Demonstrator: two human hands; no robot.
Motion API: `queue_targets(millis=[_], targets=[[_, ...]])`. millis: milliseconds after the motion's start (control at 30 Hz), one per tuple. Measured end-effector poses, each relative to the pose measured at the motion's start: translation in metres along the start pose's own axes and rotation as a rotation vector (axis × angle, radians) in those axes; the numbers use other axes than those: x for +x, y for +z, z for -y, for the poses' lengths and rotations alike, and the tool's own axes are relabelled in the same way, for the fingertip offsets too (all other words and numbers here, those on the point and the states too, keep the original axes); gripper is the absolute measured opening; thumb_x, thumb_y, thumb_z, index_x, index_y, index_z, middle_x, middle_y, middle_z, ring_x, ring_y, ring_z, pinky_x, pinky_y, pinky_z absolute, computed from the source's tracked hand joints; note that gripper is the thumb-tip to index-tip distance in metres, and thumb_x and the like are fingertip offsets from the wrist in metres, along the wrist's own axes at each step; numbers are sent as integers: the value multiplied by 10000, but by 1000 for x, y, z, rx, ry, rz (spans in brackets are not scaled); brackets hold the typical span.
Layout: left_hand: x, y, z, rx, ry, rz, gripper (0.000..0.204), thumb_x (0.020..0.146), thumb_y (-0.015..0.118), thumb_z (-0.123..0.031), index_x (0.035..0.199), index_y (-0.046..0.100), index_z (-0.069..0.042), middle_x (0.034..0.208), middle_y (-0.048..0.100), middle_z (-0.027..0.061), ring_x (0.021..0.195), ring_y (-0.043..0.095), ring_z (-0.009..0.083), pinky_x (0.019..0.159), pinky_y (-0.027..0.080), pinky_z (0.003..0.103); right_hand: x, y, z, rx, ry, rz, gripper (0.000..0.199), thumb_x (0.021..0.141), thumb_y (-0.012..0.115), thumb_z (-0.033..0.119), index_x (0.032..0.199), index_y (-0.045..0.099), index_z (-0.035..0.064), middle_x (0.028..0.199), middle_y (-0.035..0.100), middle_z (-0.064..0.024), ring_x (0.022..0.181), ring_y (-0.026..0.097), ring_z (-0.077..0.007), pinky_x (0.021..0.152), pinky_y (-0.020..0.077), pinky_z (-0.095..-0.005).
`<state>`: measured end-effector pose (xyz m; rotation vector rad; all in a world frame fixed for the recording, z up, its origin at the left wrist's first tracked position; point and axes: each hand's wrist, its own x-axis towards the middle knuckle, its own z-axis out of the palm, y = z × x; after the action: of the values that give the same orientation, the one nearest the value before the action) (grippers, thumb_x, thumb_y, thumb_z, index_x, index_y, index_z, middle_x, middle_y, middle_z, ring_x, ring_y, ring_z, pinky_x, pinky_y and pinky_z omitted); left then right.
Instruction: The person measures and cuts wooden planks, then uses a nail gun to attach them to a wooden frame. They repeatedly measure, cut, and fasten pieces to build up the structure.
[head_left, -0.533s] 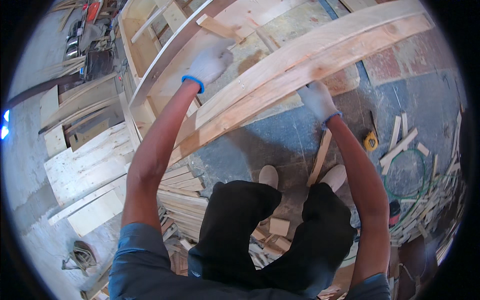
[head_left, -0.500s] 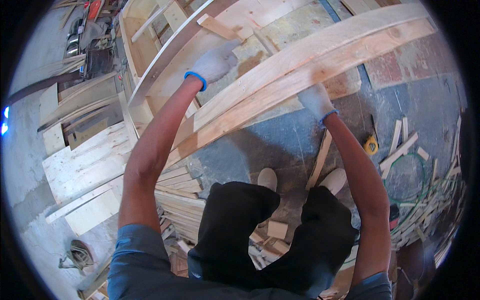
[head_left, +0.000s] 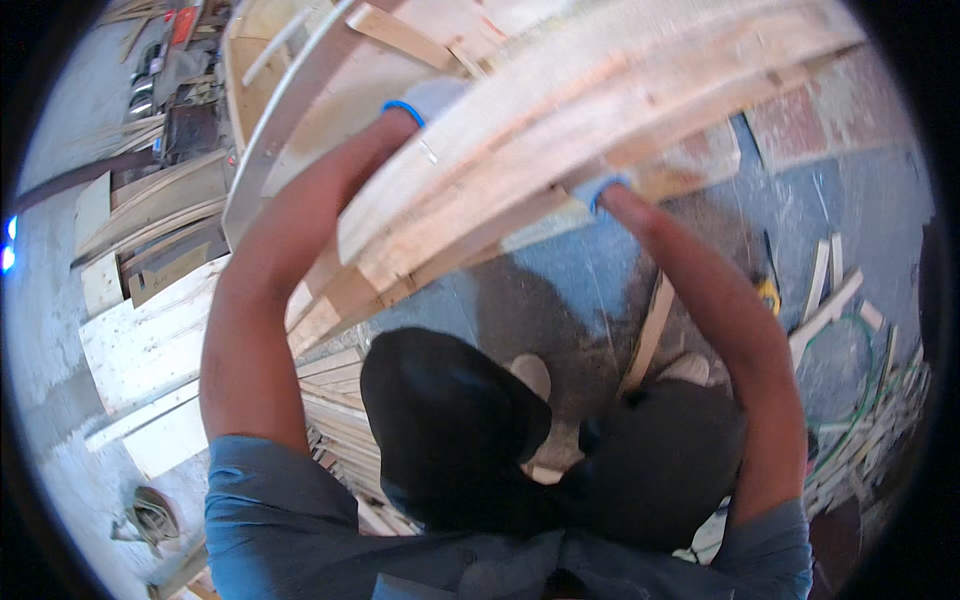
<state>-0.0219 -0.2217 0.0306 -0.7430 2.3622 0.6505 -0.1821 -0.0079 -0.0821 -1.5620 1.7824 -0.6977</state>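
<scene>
A long, curved wooden beam [head_left: 520, 165], built from layered pieces, crosses in front of me from lower left to upper right. My right hand [head_left: 596, 189], in a pale glove with a blue cuff, grips it from its near underside; the fingertips are out of sight beneath the wood. Beyond the beam's far edge is my left hand [head_left: 436, 98], gloved the same way. The wood covers its fingers, so their hold does not show. Just past that hand, a short wooden block [head_left: 400, 38] juts from pale curved boarding.
A pale wooden frame [head_left: 245, 85] stands at far left, with plywood sheets [head_left: 150, 320] below it. Wood strips [head_left: 335, 415] are stacked beside my legs. On the right floor are a yellow tape measure [head_left: 768, 295], loose sticks [head_left: 827, 312] and a green hose [head_left: 868, 385].
The beam has come closer and looks larger. My left hand has gone from the open space beyond it to behind its far edge; my right hand has shifted slightly left. My knees look nearer.
</scene>
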Motion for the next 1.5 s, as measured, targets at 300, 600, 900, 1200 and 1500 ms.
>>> queue_targets(millis=[300, 600, 900, 1200, 1500], targets=[[-16, -39, -66, 150, 54, -109, 503, 994, 495, -495, 1325, 649, -150, 1246, 702, 207, 1095, 687, 415, 947, 520, 486, -125, -136, -42, 346, 249, -292, 443, 1006, 596, 397, 1235, 717, 37, 933, 737, -76, 817, 649, -133, 765, 542, -286], [3, -42, -22, 149, 51, -151, 489, 998, 490, -485, 1315, 647, -149, 1234, 706, 207, 1087, 688, 416, 936, 523, 490, -544, -103, -120, -537, 1208, -1165, 422, 912, 674, 340, 1243, 692, 80, 1194, 697, -212, 1130, 646, -417, 993, 499, -481], [-21, -70, -35, 256, 18, -203, 475, 1002, 484, -475, 1306, 645, -147, 1222, 709, 207, 1079, 689, 418, 925, 526, 494, -671, -15, -103, -40, 1773, -912, 447, 804, 709, 386, 1036, 675, 6, 948, 725, -195, 902, 717, -363, 833, 549, -512], [-31, -44, -59, 273, -6, -163, 462, 1006, 478, -465, 1297, 643, -146, 1210, 713, 206, 1071, 690, 419, 913, 529, 498, -819, -30, -247, -28, 1666, -914, 682, 772, 803, 403, 1226, 643, -80, 1140, 740, -213, 972, 715, -354, 872, 552, -437], [-51, -28, -54, 256, -17, -204, 449, 1010, 473, -454, 1287, 641, -144, 1198, 716, 206, 1063, 691, 421, 902, 532, 502, -745, 2, -260, 621, 1699, -1029, 368, 814, 750, 245, 983, 735, -81, 973, 745, -138, 738, 682, -250, 723, 568, -415]])
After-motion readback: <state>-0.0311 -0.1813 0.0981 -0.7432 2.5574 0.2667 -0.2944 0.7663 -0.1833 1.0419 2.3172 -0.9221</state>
